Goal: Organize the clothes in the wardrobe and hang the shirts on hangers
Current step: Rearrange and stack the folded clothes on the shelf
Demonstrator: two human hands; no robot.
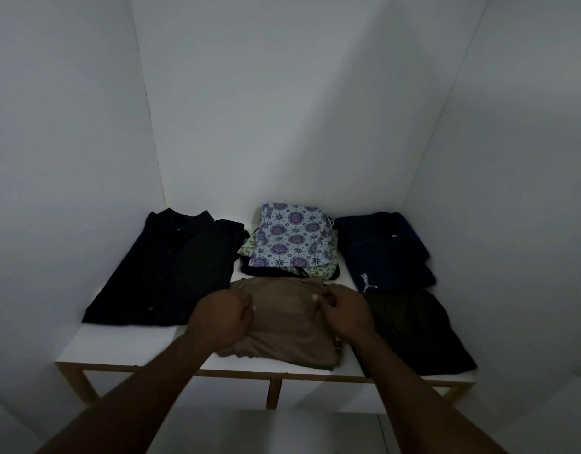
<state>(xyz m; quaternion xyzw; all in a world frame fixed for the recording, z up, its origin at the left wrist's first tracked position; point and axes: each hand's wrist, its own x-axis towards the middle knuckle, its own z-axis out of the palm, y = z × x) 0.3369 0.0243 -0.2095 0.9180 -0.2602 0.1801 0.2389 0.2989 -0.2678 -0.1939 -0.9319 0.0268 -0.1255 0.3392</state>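
Gripping the folded brown garment (285, 322) with both your left hand (222, 317) and right hand (346, 314), you're seemingly placing it near-centre on the shelf (125, 344); next, square its edges.

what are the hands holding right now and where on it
Both hold the folded brown garment lying on the shelf: the left hand grips its left side, the right hand its right side.
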